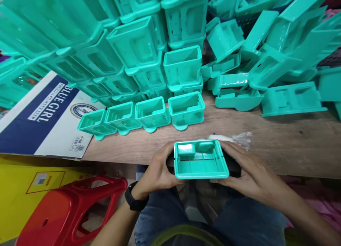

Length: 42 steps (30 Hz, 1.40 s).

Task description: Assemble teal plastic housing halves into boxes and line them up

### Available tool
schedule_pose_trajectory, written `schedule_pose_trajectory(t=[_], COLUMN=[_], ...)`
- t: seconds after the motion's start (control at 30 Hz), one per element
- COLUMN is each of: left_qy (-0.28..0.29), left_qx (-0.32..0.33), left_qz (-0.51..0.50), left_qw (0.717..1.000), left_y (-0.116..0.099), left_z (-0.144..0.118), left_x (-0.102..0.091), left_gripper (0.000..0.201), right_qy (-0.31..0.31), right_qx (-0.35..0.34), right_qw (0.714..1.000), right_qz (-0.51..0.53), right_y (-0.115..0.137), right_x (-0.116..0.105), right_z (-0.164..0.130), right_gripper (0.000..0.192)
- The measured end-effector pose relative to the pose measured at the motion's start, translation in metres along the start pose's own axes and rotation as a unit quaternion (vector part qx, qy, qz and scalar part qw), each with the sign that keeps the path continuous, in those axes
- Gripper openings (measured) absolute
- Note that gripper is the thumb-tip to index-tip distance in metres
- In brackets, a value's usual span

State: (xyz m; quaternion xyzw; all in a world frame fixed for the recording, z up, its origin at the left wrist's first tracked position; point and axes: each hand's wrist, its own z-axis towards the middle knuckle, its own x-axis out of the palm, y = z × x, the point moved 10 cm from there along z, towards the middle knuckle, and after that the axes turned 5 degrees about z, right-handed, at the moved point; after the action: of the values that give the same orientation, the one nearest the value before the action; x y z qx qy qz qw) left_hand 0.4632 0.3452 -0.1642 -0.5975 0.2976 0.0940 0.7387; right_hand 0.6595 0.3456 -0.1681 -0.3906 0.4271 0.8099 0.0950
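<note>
Teal box (201, 167), open end upward, gripped between 2 hands (160, 167).

Two hands are counted, left hand (160, 169) and right hand (247, 169), with one teal box (201, 169) held between them. Four front-row boxes (188, 118), one red stool (50, 207), one printed carton (57, 111) and one black wristband (136, 201) are seen; stacked boxes (134, 45) and loose pieces (290, 100), overlapped, cannot be counted reliably.

Teal rectangular plastic case (202, 168), hollow, open end up, by the table (287, 146) edge
</note>
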Motion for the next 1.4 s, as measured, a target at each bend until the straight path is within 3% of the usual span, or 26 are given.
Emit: schedule_pose_trajectory(t=[0.1,0.2,0.33,0.4,0.53,0.63,0.73,0.83,1.0,1.27,1.4], left_qy=[-0.005,-0.014,-0.042,-0.066,-0.093,-0.118,-0.130,-0.138,-0.165,-0.154,-0.136], left_qx=[-0.016,-0.016,0.023,0.038,0.039,0.056,0.056,0.070,0.086,0.073,0.072], left_qz=[-0.011,-0.032,-0.015,0.037,0.087,0.010,-0.045,-0.026,-0.012,0.051,0.059], left_qw=[1.000,0.999,0.999,0.996,0.991,0.991,0.989,0.988,0.982,0.984,0.986], left_y=[0.002,0.001,-0.017,-0.030,-0.050,-0.056,-0.049,-0.047,-0.052,-0.073,-0.075], left_z=[0.001,0.001,-0.001,-0.002,0.001,0.003,0.004,0.006,0.007,0.003,0.004], left_x=[0.002,0.007,0.017,0.019,0.024,0.025,0.032,0.038,0.036,0.032,0.035], left_gripper=[0.063,0.066,0.069,0.068,0.061,0.079,0.080,0.066,0.064,0.055,0.060], right_qy=[0.003,-0.041,-0.063,-0.063,-0.096,-0.137,-0.155,-0.158,-0.181,-0.140,-0.163], right_qx=[0.026,0.032,-0.045,-0.063,-0.047,-0.019,-0.017,-0.012,0.017,0.050,0.046], right_qw=[0.999,0.996,0.982,0.975,0.983,0.986,0.985,0.985,0.982,0.989,0.985], right_qz=[-0.032,-0.076,-0.170,-0.206,-0.150,-0.089,-0.069,-0.067,-0.057,-0.017,-0.023], right_y=[0.007,0.032,0.082,0.092,0.086,0.075,0.073,0.072,0.062,0.056,0.062], right_x=[-0.005,-0.018,-0.012,-0.007,-0.015,-0.032,-0.042,-0.044,-0.049,-0.051,-0.053], right_z=[0.006,0.018,0.037,0.043,0.047,0.046,0.045,0.045,0.041,0.040,0.040], right_gripper=[0.088,0.098,0.074,0.066,0.051,0.041,0.043,0.044,0.047,0.046,0.050])
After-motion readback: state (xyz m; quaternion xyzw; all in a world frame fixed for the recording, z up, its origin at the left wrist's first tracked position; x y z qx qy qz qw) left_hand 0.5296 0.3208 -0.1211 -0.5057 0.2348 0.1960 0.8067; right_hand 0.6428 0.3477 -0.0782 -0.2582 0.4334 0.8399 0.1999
